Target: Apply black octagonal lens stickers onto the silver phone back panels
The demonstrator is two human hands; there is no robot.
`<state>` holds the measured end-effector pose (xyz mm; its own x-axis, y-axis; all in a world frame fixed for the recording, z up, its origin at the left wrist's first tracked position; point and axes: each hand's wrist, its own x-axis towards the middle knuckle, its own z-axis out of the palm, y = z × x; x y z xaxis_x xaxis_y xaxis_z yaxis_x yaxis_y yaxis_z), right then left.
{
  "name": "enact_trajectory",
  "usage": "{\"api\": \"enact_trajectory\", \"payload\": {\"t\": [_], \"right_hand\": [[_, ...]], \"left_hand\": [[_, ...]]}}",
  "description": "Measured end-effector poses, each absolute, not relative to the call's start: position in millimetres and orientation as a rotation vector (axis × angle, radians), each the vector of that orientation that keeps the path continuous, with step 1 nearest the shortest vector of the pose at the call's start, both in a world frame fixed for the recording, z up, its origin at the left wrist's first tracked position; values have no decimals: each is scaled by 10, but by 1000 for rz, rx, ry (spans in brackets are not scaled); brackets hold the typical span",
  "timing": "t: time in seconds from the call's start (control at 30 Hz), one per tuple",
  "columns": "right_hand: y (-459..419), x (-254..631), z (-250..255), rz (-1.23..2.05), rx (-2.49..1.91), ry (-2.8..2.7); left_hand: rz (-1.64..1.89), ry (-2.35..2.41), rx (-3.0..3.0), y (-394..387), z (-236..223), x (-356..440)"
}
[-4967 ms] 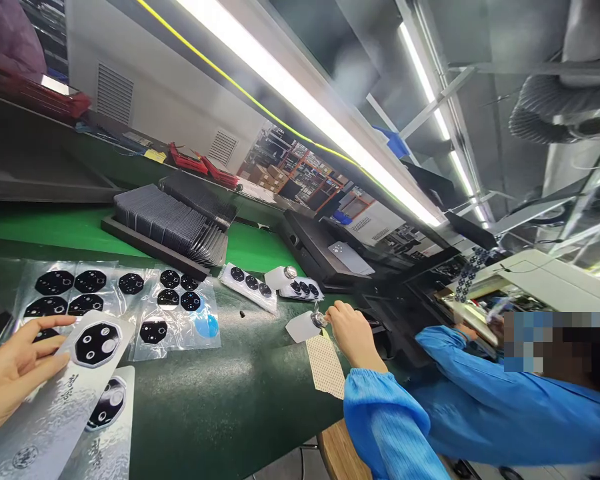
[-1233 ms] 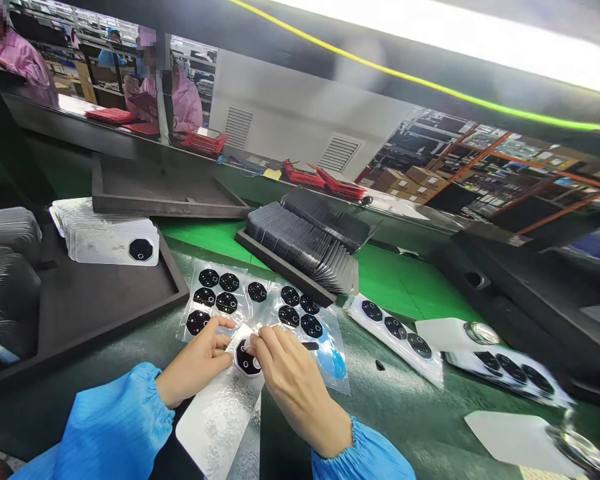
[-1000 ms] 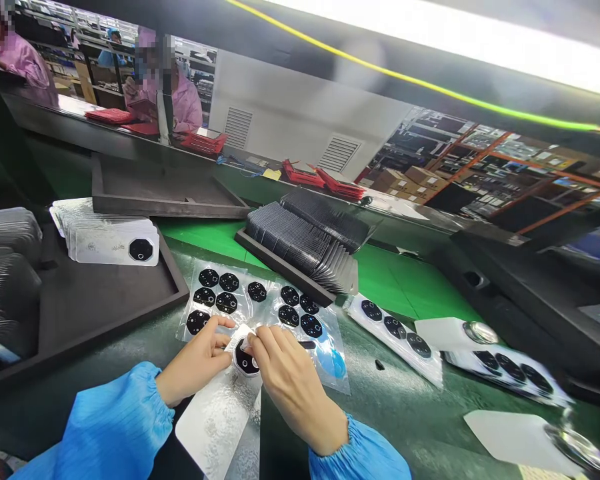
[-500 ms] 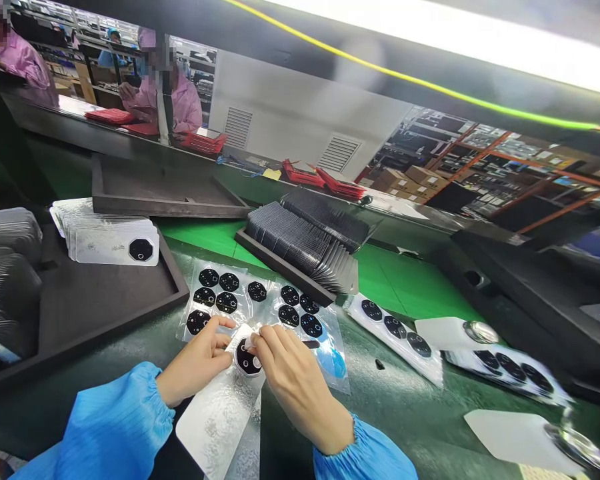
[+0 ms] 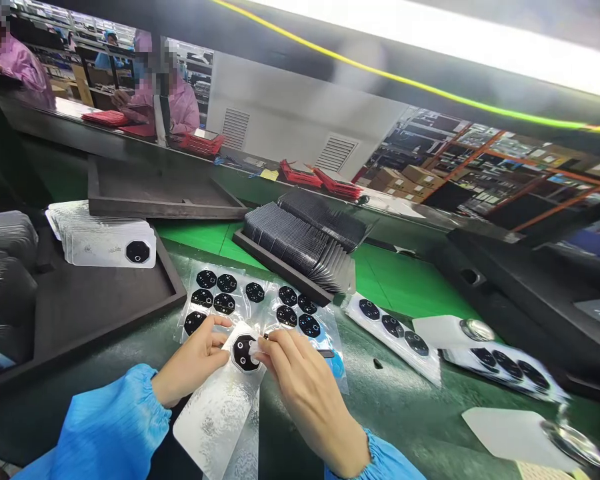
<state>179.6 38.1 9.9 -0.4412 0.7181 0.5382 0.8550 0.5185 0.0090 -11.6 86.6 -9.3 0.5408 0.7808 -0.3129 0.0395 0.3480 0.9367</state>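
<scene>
A pale, mottled phone back panel (image 5: 213, 417) lies tilted in front of me, with a black eight-sided camera plate (image 5: 241, 352) at its upper end. My left hand (image 5: 193, 363) grips the panel's left edge between thumb and fingers. Over the plate's right side, my right hand (image 5: 307, 393) pinches a small translucent white piece (image 5: 253, 349). A dark stick-like end (image 5: 325, 354) pokes out beyond that hand; the rest of it is hidden. Behind both hands is a clear plastic sheet (image 5: 247, 275) bearing several black camera plates (image 5: 225, 304).
A black rack (image 5: 280, 267) of upright dark panels stands beyond the sheet. On the left, a black tray (image 5: 105, 320) holds stacked panels (image 5: 105, 243). A plastic strip of plates (image 5: 393, 327) and metal discs (image 5: 477, 330) lie right. Co-workers in pink sit across the bench.
My right hand has shifted slightly right and down, baring more of the plate and its rings. The white piece now shows at the plate's right side. My left hand keeps its grip.
</scene>
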Motion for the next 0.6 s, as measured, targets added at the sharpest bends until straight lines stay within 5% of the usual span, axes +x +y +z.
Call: {"api": "enact_trajectory", "payload": {"t": [0.6], "right_hand": [[280,1721,25,-431,-1249,-2418]], "left_hand": [[574,857,1038,870,-90,-100]]}}
